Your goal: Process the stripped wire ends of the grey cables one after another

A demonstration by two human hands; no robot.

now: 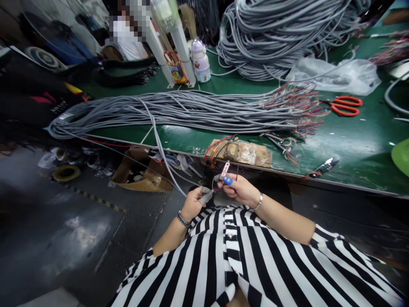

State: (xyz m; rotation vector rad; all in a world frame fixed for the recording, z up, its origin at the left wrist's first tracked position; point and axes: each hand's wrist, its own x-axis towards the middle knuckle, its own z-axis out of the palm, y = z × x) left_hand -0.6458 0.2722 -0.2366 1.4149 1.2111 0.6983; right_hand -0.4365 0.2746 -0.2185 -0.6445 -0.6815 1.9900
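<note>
My left hand (194, 202) pinches the end of a grey cable (163, 158), which runs down to it from the bundle on the bench. Grey covers are on some of its fingertips. Thin wires (214, 189) stretch from that end toward my right hand (241, 190), whose fingers are closed. A small pale pink strip (225, 169) with dark marks and a hole sticks up from the right fingers; its exact kind cannot be made out. A blue wrap is on one right finger. Just beyond the hands, a wooden block (251, 153) with tape and wires lies at the bench edge.
A long bundle of grey cables (198, 108) with stripped ends lies across the green bench (361, 145). Orange-handled scissors (347, 105), a pointed tool (324, 167), a bottle (201, 62), a plastic bag (338, 76) and a large cable coil (284, 36) surround it. A cardboard box (137, 170) stands below.
</note>
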